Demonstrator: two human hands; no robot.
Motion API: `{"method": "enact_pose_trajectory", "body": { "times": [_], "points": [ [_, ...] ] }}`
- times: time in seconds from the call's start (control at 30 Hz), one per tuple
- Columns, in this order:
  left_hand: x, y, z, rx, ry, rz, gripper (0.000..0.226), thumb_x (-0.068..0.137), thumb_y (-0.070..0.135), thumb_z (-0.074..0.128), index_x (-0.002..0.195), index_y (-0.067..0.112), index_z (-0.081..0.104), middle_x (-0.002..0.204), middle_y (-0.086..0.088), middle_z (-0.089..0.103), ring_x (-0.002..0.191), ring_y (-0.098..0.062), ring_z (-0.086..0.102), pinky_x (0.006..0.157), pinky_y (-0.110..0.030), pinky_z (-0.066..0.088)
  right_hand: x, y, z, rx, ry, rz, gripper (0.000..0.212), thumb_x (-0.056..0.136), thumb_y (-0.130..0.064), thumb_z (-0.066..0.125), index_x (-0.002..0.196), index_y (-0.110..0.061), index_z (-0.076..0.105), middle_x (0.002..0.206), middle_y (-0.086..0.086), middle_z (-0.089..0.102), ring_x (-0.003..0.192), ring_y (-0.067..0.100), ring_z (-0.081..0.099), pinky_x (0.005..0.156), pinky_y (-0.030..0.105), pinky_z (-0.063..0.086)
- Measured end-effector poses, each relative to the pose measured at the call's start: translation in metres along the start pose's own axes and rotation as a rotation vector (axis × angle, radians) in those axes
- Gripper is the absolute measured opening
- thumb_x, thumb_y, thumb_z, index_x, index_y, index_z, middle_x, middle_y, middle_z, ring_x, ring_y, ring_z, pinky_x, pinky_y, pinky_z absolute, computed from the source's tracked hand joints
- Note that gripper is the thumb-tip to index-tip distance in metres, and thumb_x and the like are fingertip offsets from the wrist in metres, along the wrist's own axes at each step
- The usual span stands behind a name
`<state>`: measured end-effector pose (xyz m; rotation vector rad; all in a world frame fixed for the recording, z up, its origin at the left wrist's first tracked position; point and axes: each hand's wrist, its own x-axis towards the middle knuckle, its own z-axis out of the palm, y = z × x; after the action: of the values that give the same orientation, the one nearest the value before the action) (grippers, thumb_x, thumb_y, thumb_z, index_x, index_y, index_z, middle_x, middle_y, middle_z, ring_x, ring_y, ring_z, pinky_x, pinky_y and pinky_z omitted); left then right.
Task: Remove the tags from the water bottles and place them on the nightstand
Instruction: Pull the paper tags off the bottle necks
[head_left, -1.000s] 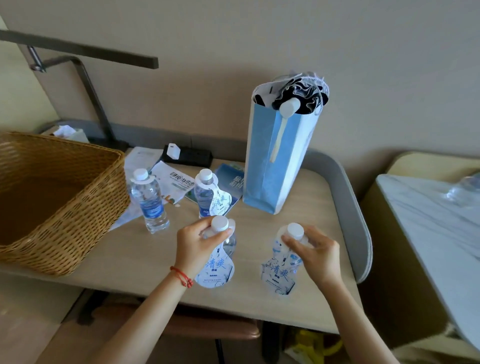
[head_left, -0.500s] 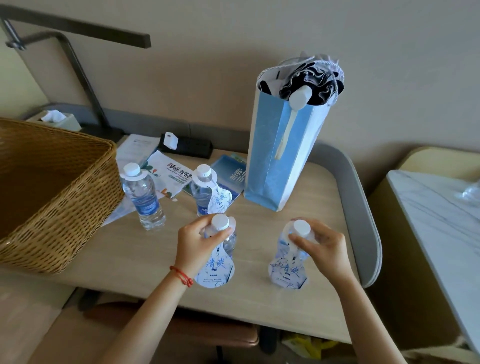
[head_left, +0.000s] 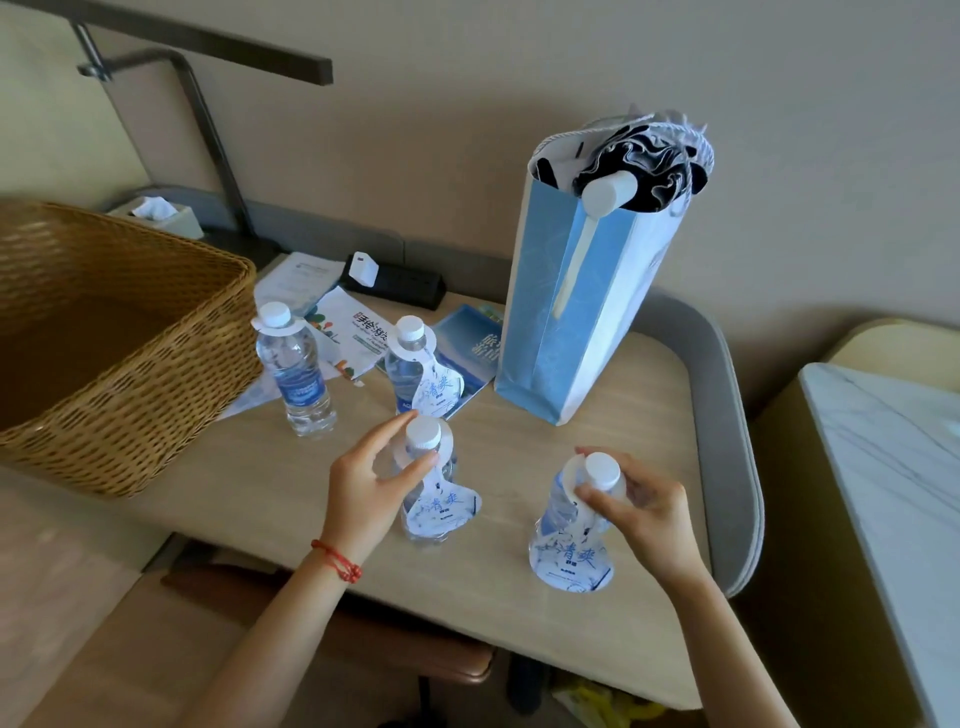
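Observation:
Several small water bottles stand on the wooden desk (head_left: 519, 623), each with a white and blue paper tag around its neck. My left hand (head_left: 369, 480) pinches the neck of the near left bottle (head_left: 423, 434) between thumb and index finger, above its hanging tag (head_left: 441, 512). My right hand (head_left: 641, 506) grips the neck of the near right bottle (head_left: 601, 470), thumb pressed on the collar of its tag (head_left: 571, 561). Two more tagged bottles, one (head_left: 296, 374) at the left and one (head_left: 410, 364) in the middle, stand behind, untouched. The marble-topped nightstand (head_left: 893, 467) is at the right.
A large wicker basket (head_left: 130, 395) fills the desk's left side. A tall blue paper bag (head_left: 571, 322) stands at the back right, with leaflets (head_left: 353, 332) and a black power strip (head_left: 400, 283) behind the bottles. A lamp arm (head_left: 208, 124) rises at the back left.
My left index finger has lifted and stretched out behind the cap. My right thumb has moved onto the tag's collar, and that bottle now sits slightly nearer to me.

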<state>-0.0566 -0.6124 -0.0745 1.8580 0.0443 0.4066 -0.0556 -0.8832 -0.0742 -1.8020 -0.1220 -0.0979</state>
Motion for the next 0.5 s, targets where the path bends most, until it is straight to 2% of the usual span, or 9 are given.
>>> {"method": "enact_pose_trajectory", "body": {
  "times": [0.1, 0.2, 0.27, 0.33, 0.4, 0.5],
  "points": [
    [-0.003, 0.0, -0.003, -0.024, 0.009, -0.014, 0.042, 0.072, 0.009, 0.074, 0.111, 0.021, 0.063, 0.113, 0.0, 0.066, 0.107, -0.013, 0.06, 0.093, -0.03, 0.044, 0.001, 0.001, 0.001, 0.012, 0.002, -0.003, 0.031, 0.071, -0.006, 0.077, 0.098, -0.021, 0.071, 0.101, -0.013, 0.072, 0.098, 0.009, 0.066, 0.081, 0.019, 0.052],
    [-0.005, 0.001, -0.006, -0.026, 0.032, -0.017, 0.043, 0.075, 0.01, 0.072, 0.108, 0.034, 0.058, 0.113, 0.003, 0.065, 0.107, -0.009, 0.06, 0.094, -0.023, 0.044, 0.0, 0.001, 0.001, 0.007, -0.008, 0.005, 0.032, 0.072, -0.008, 0.076, 0.099, -0.025, 0.07, 0.1, -0.017, 0.071, 0.097, 0.007, 0.065, 0.075, 0.012, 0.05],
    [-0.007, 0.003, -0.009, 0.006, 0.053, 0.018, 0.041, 0.076, 0.011, 0.07, 0.109, 0.031, 0.058, 0.114, 0.006, 0.064, 0.109, -0.009, 0.059, 0.095, -0.024, 0.043, -0.002, -0.001, 0.001, 0.022, -0.008, 0.01, 0.034, 0.072, -0.009, 0.076, 0.1, -0.027, 0.069, 0.1, -0.017, 0.071, 0.098, 0.006, 0.065, 0.075, 0.012, 0.05],
    [-0.01, 0.008, -0.011, 0.039, 0.1, 0.104, 0.038, 0.076, 0.009, 0.07, 0.111, 0.021, 0.061, 0.114, 0.003, 0.064, 0.109, -0.014, 0.059, 0.095, -0.033, 0.045, -0.004, -0.005, -0.001, 0.047, 0.001, -0.004, 0.035, 0.072, -0.013, 0.077, 0.1, -0.032, 0.068, 0.102, -0.018, 0.071, 0.101, 0.003, 0.064, 0.079, 0.014, 0.051],
    [-0.013, 0.017, -0.012, 0.065, 0.139, 0.213, 0.033, 0.077, 0.01, 0.071, 0.109, 0.013, 0.063, 0.112, -0.003, 0.065, 0.106, -0.017, 0.061, 0.091, -0.039, 0.049, -0.006, -0.009, -0.004, 0.062, 0.015, -0.016, 0.033, 0.069, -0.025, 0.075, 0.099, -0.037, 0.067, 0.107, -0.02, 0.069, 0.107, 0.001, 0.061, 0.088, 0.017, 0.05],
    [-0.022, 0.036, -0.005, 0.039, 0.126, 0.311, 0.024, 0.079, 0.015, 0.066, 0.103, 0.014, 0.065, 0.106, -0.001, 0.067, 0.096, -0.019, 0.064, 0.085, -0.038, 0.052, -0.011, -0.011, -0.011, 0.082, 0.03, -0.011, 0.03, 0.072, -0.034, 0.068, 0.101, -0.034, 0.068, 0.108, -0.017, 0.069, 0.11, 0.005, 0.06, 0.091, 0.024, 0.048]
  ]
}}
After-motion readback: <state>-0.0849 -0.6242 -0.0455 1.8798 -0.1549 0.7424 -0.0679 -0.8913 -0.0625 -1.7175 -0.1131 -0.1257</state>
